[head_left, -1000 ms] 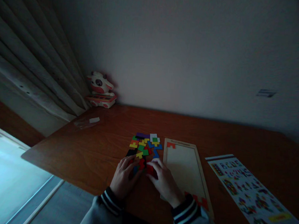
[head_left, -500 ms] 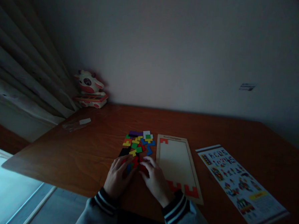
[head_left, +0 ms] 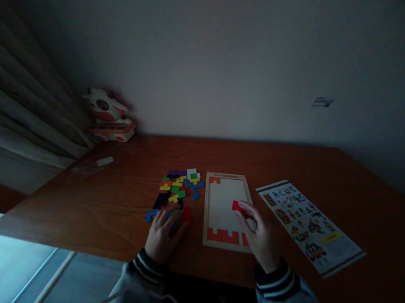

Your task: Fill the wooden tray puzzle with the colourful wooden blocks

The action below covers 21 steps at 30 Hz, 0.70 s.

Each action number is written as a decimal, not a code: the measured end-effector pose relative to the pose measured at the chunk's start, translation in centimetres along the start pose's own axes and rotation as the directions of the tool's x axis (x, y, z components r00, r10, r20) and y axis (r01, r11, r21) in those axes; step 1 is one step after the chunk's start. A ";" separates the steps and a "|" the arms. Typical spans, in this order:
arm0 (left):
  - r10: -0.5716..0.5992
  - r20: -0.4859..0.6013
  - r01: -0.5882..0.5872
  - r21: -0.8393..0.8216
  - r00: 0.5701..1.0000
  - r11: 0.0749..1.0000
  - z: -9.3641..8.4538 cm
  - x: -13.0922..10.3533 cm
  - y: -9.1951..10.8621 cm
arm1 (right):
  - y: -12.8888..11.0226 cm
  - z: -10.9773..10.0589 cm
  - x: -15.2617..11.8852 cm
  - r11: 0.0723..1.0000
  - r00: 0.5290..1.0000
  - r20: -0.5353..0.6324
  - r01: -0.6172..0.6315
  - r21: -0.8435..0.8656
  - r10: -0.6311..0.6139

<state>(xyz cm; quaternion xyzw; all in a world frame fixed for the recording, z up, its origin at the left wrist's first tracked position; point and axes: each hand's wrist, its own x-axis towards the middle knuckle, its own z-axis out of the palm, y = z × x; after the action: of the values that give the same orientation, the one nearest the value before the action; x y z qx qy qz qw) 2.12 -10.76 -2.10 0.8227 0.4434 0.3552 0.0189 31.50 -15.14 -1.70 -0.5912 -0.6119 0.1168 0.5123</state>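
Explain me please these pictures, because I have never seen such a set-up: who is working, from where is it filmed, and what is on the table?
There is no robot here. A person works with two bare hands, and every picture comes from one camera on the head, looking forward and down.

On the wooden table lie flat coloured pieces, a shallow tray with red pieces along its near edge and one in its far left corner, and a printed sheet. A cow-shaped toy stands at the back.

The right hand holds a small red piece over the tray. The left hand is at the nearest loose pieces; its grip is unclear.
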 end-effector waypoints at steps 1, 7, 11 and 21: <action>0.002 0.015 -0.002 -0.009 1.000 1.000 0.4 0.1 0.6 | 0.9 -0.9 -0.3 0.999 0.999 -0.025 -0.035 -0.002 0.035; 0.056 0.129 -0.044 -0.087 0.990 0.995 2.2 0.6 4.5 | 3.2 -3.5 -1.7 0.995 0.998 0.044 -0.049 -0.089 0.053; 0.075 0.166 -0.052 -0.138 0.983 0.989 2.4 0.7 5.4 | 3.0 -3.8 -1.9 0.991 0.998 0.064 -0.016 -0.136 0.025; 0.038 0.195 -0.011 -0.141 0.980 0.990 2.2 1.0 5.1 | 2.5 -3.9 -1.6 0.984 0.998 0.068 0.023 -0.176 -0.011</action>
<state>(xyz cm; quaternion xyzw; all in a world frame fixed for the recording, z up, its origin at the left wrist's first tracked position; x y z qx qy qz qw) 7.45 -12.54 -1.38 0.8560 0.4033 0.3021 0.1155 35.67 -17.62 -2.64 -0.6248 -0.6417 0.0777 0.4380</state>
